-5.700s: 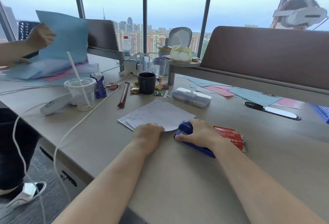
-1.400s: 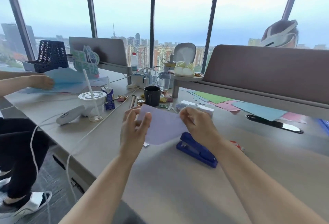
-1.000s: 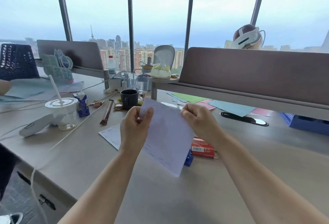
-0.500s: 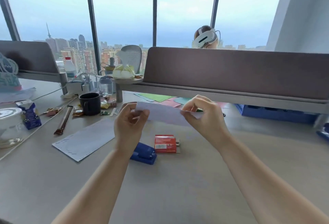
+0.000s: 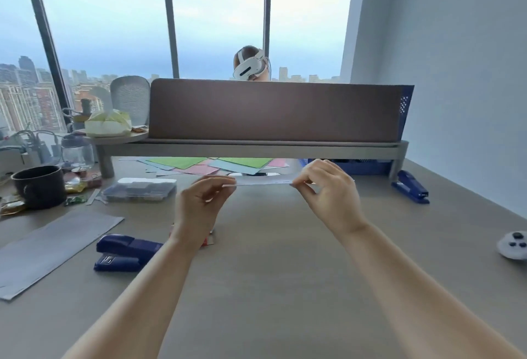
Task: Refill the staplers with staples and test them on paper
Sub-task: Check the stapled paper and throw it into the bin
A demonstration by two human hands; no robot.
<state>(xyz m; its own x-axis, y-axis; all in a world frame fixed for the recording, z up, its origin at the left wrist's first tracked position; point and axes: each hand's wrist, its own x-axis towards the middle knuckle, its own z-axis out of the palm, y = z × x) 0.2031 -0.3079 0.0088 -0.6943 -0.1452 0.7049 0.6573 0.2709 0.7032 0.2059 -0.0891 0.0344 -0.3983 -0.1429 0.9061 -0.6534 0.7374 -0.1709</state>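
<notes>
I hold a white sheet of paper (image 5: 263, 182) flat and edge-on above the desk, pinched at its left end by my left hand (image 5: 199, 206) and at its right end by my right hand (image 5: 332, 194). A blue stapler (image 5: 125, 251) lies on the desk to the lower left of my left arm. A red staple box (image 5: 207, 240) is mostly hidden behind my left wrist. A second blue stapler (image 5: 410, 190) rests at the right, near the shelf's leg. Another sheet of paper (image 5: 48, 247) lies flat at the left.
A black mug (image 5: 40, 186), snack wrappers and a clear plastic case (image 5: 139, 190) stand at the left. Coloured paper sheets (image 5: 211, 165) lie under the raised shelf (image 5: 256, 147) with its brown divider. A white controller (image 5: 513, 247) sits at the right edge. A person wearing a headset sits behind the divider.
The view has swung to the right. My hands have tilted the sheet from facing me to flat and edge-on, still held at both ends. The second stapler and controller came into view.
</notes>
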